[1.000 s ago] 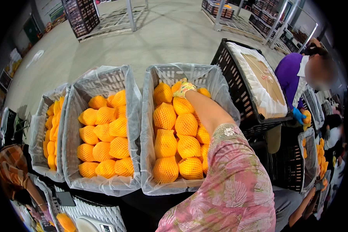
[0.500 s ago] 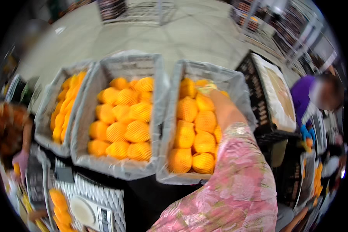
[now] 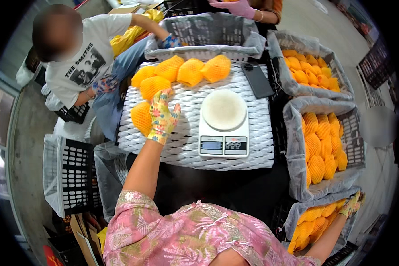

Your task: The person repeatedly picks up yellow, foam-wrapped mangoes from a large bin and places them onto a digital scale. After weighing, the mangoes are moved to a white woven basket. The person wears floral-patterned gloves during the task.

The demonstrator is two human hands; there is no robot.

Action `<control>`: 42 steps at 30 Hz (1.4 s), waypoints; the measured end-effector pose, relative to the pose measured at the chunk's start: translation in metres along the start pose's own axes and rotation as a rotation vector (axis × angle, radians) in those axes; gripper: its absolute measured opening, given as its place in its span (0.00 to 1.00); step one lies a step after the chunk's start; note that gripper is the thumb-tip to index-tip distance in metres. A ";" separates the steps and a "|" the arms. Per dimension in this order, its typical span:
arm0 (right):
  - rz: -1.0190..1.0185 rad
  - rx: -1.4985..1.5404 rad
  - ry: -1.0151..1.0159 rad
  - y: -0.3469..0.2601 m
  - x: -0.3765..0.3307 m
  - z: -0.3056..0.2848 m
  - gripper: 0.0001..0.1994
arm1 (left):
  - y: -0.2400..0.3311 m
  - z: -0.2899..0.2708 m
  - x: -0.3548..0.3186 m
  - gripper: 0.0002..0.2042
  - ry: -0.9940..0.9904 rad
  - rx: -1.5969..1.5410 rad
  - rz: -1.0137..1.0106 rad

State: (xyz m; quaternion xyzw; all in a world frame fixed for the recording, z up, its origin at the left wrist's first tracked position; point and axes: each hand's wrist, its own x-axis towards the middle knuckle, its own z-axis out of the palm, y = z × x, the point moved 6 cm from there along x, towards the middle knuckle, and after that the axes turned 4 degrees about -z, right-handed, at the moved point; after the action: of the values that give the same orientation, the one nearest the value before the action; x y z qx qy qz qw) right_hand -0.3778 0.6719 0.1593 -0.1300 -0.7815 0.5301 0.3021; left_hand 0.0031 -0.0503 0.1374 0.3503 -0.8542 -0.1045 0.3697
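Observation:
My left hand (image 3: 164, 116), in a flowered glove, is over the left part of a white woven tabletop (image 3: 181, 150). Its thumb stands apart, and its fingertips touch a fruit in an orange foam net (image 3: 154, 87). Another netted fruit (image 3: 141, 118) lies against the side of this hand. Several more netted fruits (image 3: 190, 72) line the table's far side. My right hand (image 3: 353, 204), also gloved, is at the far right end of a lined crate of netted fruit (image 3: 312, 230); its fingers look stretched out, with nothing visible in them.
A white kitchen scale (image 3: 224, 124) stands mid-table beside a dark phone (image 3: 257, 80). Two more lined crates (image 3: 292, 177) (image 3: 275, 48) of fruit run along the right. Beyond the table is a lined crate (image 3: 204, 33), where a co-worker's gloved hand (image 3: 170, 41) reaches. Another person's pink glove (image 3: 235, 8) shows behind.
The view has swung from the crates to the table. My left hand now shows among the netted fruits. My right hand, earlier inside a crate of fruit, is now at that crate's outer end.

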 end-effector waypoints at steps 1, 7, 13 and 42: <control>-0.239 -0.115 -0.075 0.020 0.041 -0.001 0.22 | -0.003 0.000 0.013 0.28 0.005 0.052 -0.045; -0.805 -0.076 -0.578 -0.105 -0.111 0.129 0.20 | -0.059 -0.038 0.005 0.43 -0.160 0.448 -0.358; -0.748 0.359 -1.117 -0.207 -0.323 0.217 0.23 | -0.064 -0.039 -0.005 0.40 -0.322 0.307 -0.419; -0.592 -0.019 -1.343 -0.261 -0.428 0.307 0.36 | -0.078 0.023 0.089 0.49 -0.616 0.568 0.001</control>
State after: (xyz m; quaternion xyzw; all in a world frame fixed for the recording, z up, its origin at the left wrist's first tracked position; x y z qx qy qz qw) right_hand -0.1992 0.1118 0.1748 0.4370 -0.8052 0.3847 -0.1127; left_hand -0.0153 -0.1697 0.1371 0.3903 -0.9199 0.0353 -0.0143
